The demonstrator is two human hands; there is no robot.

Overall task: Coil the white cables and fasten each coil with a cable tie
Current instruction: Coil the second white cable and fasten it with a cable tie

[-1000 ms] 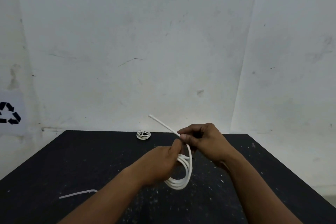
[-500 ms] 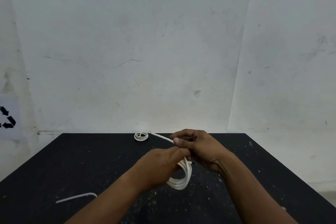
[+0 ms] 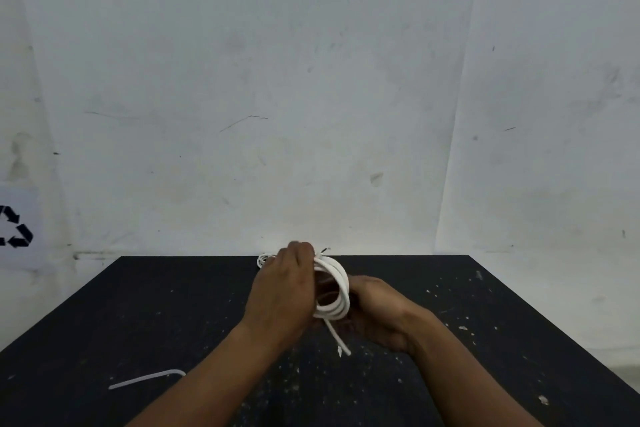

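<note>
Nearest the camera, a white tie [image 3: 147, 378] lies flat on the black table [image 3: 104, 322], to the left of the person's forearms and well apart from both hands. The two forearms reach forward and converge over the middle of the table.

The left hand [image 3: 282, 291] is raised with its back to the camera, fingers curled closed around the upper left side of the coil [image 3: 334, 291], with the fingertips at the top of the loops. The right hand [image 3: 375, 308] sits lower, just right of the coil, cupped and closed on its lower right side. The coil is held upright between the two hands, above the table, several white loops stacked together. One loose end [image 3: 337, 338] hangs down from the bottom of the coil towards the table; a short dark tip pokes out at the top.

Beyond the left hand, at the far table edge, a second small coil [image 3: 263, 259] rests, mostly hidden.
</note>
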